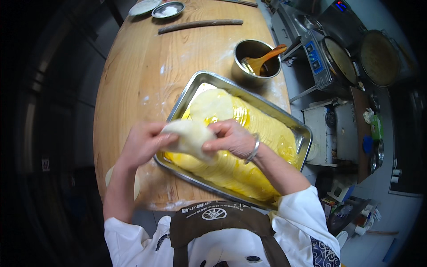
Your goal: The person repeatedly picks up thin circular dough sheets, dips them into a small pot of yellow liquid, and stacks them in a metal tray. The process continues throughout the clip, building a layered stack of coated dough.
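Note:
Between my two hands hangs a floppy round of dough point(188, 137), blurred by motion, above the left end of a metal tray point(305, 147). My left hand point(141, 142) pinches its left edge, thumb on top. My right hand point(232, 138), a silver bangle at the wrist, grips the opposite edge. In the tray, overlapping flat dough rounds point(267, 130) lie in long rows, glossy with yellow oil. One paler dough round point(211, 103) rests on top near the tray's far left corner. Another dough round point(136, 187) lies on the wooden table, partly hidden behind my left forearm.
Beyond the tray stands a metal pot point(242, 75) holding a wooden-handled brush point(267, 58). A rolling pin point(200, 26) lies across the floury wooden table point(133, 83). Farther back are a bowl of white powder point(167, 10) and a plate point(144, 7). Round griddles point(338, 60) stand off to the right.

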`<state>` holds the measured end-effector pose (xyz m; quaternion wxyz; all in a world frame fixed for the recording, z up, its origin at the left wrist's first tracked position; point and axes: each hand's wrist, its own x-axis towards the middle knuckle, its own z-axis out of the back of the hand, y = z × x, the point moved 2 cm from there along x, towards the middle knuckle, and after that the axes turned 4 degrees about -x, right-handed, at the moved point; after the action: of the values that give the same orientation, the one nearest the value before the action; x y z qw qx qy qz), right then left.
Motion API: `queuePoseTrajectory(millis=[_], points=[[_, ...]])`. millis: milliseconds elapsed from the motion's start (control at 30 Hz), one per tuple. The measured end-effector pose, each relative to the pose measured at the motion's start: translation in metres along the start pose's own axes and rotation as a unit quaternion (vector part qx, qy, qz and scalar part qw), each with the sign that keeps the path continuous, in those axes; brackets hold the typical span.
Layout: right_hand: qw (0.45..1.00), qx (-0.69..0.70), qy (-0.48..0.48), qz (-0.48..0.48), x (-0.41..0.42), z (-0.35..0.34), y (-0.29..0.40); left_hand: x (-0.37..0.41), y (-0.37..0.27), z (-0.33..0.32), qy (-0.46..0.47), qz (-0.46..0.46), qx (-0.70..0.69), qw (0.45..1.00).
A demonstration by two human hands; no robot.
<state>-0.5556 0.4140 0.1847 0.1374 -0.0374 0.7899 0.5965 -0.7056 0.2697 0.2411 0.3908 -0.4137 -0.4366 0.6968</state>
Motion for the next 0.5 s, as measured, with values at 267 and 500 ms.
queuePoseTrajectory(millis=[267,500], points=[[0.871,-0.232,-0.38,0.207,-0.004,0.146,0.101,0.212,-0.096,-0.036,0.061,-0.221,0.003,0.973],[0.889,-0.192,-0.411,0.065,0.028,0.224,0.073,0.31,-0.077,-0.07,0.154,-0.149,0.027,0.976]])
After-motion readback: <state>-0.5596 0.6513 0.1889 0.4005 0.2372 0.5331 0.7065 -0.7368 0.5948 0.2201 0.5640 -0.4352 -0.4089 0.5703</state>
